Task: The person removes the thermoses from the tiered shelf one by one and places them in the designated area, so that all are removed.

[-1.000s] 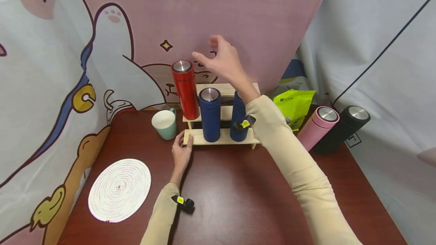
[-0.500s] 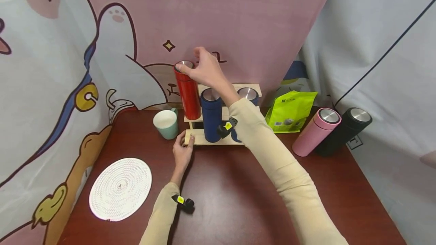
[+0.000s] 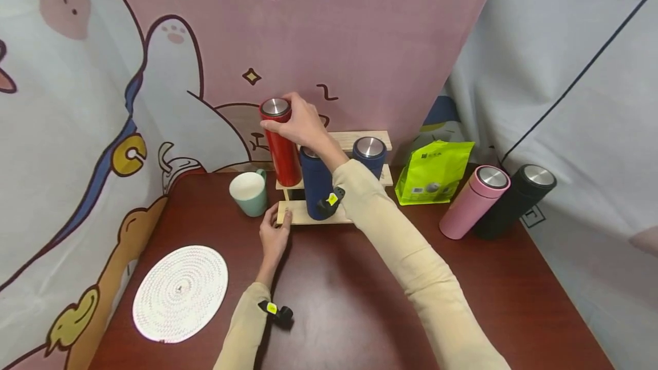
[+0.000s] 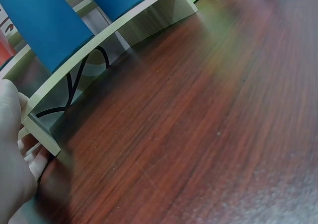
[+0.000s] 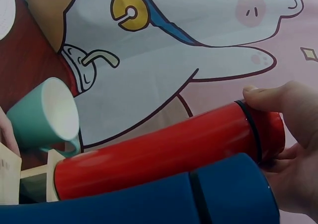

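My right hand [image 3: 303, 124] grips the upper part of a red thermos flask [image 3: 282, 153], thumb in front and fingers behind the lid. The flask stands upright on the middle step of a wooden tiered rack [image 3: 341, 216]. My left hand [image 3: 274, 237] pinches the left end of the rack's lowest step, thumb on top; the left wrist view shows its fingers [image 4: 37, 159] under the board. A blue thermos flask [image 3: 317, 184] stands on that lowest step. Another blue thermos flask [image 3: 370, 156] is to its right, its lower part hidden by my right sleeve.
A mint mug [image 3: 250, 194] stands left of the rack, and a round white woven mat [image 3: 180, 294] lies at the front left. To the right are a lime-green pouch [image 3: 434, 173], a pink flask [image 3: 474, 203] and a black flask [image 3: 516, 201]. A printed cloth hangs behind.
My right hand has come down and left from above the rack onto the red flask and taken hold of its top. My left hand has stayed on the rack's end.
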Motion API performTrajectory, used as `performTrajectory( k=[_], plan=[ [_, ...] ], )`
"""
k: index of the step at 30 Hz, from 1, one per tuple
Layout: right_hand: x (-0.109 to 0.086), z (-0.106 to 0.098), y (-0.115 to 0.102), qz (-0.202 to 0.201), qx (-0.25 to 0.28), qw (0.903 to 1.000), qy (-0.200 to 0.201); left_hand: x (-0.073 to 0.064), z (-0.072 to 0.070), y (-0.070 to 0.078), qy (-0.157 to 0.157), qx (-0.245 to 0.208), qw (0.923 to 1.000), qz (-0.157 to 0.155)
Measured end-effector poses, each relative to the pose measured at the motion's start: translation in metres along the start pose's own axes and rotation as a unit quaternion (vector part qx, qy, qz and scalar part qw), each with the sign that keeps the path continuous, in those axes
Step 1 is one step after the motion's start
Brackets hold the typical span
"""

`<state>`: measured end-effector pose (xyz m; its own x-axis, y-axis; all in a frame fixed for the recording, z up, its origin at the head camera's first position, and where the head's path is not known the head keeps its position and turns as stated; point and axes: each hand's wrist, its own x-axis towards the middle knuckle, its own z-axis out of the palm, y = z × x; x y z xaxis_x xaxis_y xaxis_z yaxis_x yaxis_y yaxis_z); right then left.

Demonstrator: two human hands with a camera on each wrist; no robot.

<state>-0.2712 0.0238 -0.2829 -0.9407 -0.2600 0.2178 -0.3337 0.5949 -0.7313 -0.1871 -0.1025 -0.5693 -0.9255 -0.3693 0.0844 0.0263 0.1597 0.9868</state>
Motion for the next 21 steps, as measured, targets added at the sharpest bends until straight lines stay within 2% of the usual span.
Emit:
performTrajectory(
  k=[4,9,21],
  plan=[
    [-0.002,-0.001,0.003,-0.012,0.005,0.9998,0.013,0.0,0.0,0.001,0.001,-0.004,1.0,-0.002],
    [-0.006,-0.007,0.005,-0.008,0.005,0.9996,0.028,-0.001,0.0,0.002,0.001,0.002,1.0,-0.005],
    [-0.016,-0.035,0.012,0.006,0.009,0.9973,0.073,0.0,0.0,0.002,0.002,-0.005,1.0,-0.005]
  ],
)
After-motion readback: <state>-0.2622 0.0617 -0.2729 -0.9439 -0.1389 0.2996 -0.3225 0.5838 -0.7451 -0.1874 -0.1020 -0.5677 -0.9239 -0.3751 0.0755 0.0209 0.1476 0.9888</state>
